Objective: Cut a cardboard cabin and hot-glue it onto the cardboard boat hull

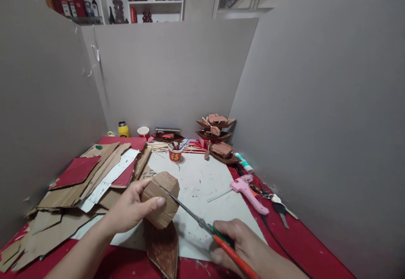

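Observation:
My left hand (134,207) grips a rounded piece of brown cardboard (166,209) with its thumb on the front face. In my right hand (237,243) are scissors (201,222) with orange and green handles. Their blades point up and left, and the tip lies at the upper middle of the cardboard. Under the held cardboard, a dark reddish-brown boat-shaped piece (163,249) rests over the near edge of the white sheet (202,186).
Stacked cardboard scraps (69,194) cover the left side. A pink glue gun (249,194) with a cable and keys (281,209) lie right. Behind are small model boats (221,149), thin sticks (160,146), a red cup (175,154) and a yellow bottle (123,130). Grey panels (167,72) enclose the table.

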